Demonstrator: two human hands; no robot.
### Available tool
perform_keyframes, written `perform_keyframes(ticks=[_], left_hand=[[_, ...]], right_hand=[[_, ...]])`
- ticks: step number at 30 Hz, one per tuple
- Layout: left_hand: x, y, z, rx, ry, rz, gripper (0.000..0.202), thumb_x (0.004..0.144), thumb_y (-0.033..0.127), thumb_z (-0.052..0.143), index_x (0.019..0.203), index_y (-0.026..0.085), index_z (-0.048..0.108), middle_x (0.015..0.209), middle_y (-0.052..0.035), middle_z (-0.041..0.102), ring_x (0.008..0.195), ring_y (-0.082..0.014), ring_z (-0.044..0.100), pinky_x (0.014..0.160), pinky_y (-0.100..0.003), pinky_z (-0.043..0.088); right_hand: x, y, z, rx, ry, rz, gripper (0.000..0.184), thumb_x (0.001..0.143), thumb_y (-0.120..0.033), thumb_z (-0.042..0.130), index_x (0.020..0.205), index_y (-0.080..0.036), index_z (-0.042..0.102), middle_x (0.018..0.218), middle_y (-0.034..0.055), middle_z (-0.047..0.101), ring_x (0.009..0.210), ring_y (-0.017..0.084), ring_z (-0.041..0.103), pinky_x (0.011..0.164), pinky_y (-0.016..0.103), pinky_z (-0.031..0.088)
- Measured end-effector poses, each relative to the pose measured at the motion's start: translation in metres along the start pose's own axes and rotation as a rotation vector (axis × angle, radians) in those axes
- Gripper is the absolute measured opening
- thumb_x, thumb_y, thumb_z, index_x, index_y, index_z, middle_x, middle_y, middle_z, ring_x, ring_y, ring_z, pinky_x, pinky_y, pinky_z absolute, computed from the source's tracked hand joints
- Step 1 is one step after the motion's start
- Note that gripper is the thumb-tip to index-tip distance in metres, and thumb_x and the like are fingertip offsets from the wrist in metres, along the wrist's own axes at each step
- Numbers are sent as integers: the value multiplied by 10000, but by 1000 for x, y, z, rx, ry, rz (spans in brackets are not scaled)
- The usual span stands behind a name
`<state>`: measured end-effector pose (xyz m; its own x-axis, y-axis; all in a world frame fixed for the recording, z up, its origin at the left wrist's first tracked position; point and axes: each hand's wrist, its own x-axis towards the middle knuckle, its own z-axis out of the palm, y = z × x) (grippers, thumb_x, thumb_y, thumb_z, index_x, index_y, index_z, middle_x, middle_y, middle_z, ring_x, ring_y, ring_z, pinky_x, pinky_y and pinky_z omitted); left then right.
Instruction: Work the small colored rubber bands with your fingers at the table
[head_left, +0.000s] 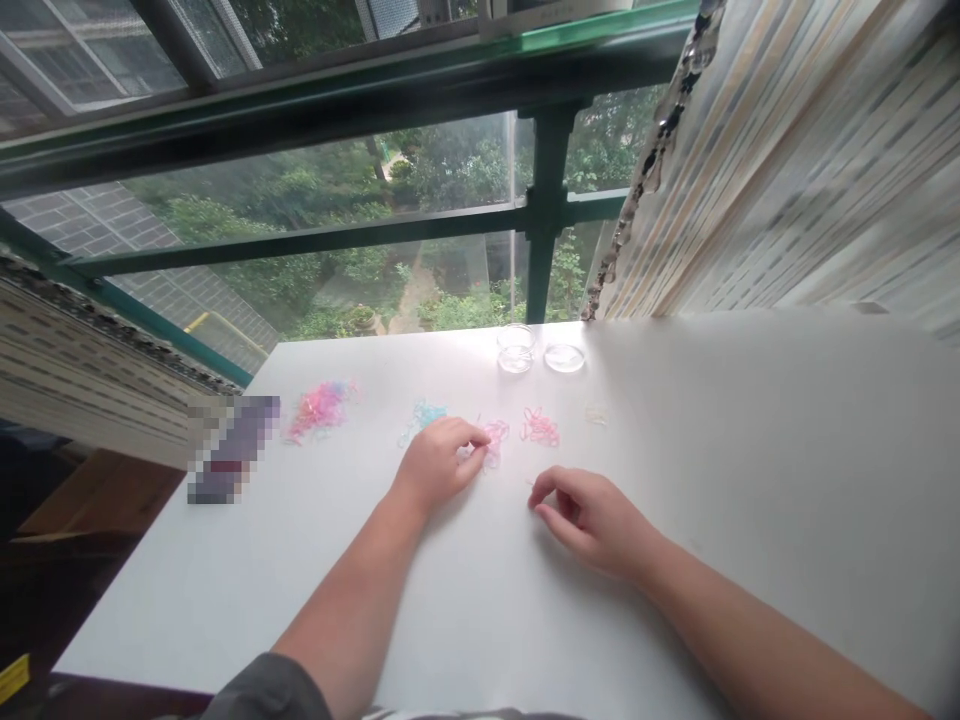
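Small coloured rubber bands lie in piles on a white table [750, 470]. My left hand [436, 462] rests on the table with curled fingers, its fingertips pinching at a pale pink pile [495, 438]. My right hand [589, 515] lies close by with fingers curled and thumb against forefinger; a tiny band may be in the pinch, too small to tell. A second pink pile [540, 427] sits just beyond it. A light blue pile [424, 415] lies left of my left hand.
A mixed pink and purple pile [319, 408] lies at the left, beside a blurred dark object [232, 450]. Two small clear round dishes [516, 349] [564, 357] stand at the far edge by the window. A faint clear pile [598, 413] lies nearby. A striped curtain [787, 160] hangs at right.
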<state>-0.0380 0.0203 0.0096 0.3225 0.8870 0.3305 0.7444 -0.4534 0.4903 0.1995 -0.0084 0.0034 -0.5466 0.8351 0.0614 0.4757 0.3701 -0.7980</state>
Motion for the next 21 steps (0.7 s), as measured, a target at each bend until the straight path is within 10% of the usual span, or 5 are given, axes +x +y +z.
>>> perform_keyframes(ticks=[9,16,21], left_hand=[[-1,5,1,2,65,-131,99,799,201,543,815,195,641,769,-15,650,760,-156,567,730,-295,437],[-5,13,4,-148,-23,-93,144,796,200,512,667,162,567,528,32,466,525,-88,433,560,-223,369],[-9,20,11,-238,-30,57,220,768,174,499,555,160,445,488,45,359,475,-69,337,502,-219,300]], right_hand=[[-2,5,4,-99,222,69,106,809,-221,483,898,-201,539,935,51,643,473,74,415,563,263,388],[-6,0,5,-80,-35,-120,284,718,-119,456,566,-199,231,501,-58,250,471,85,242,474,254,216],[-4,2,4,-155,46,-39,149,754,-145,460,663,-200,355,598,-42,398,527,87,346,500,230,277]])
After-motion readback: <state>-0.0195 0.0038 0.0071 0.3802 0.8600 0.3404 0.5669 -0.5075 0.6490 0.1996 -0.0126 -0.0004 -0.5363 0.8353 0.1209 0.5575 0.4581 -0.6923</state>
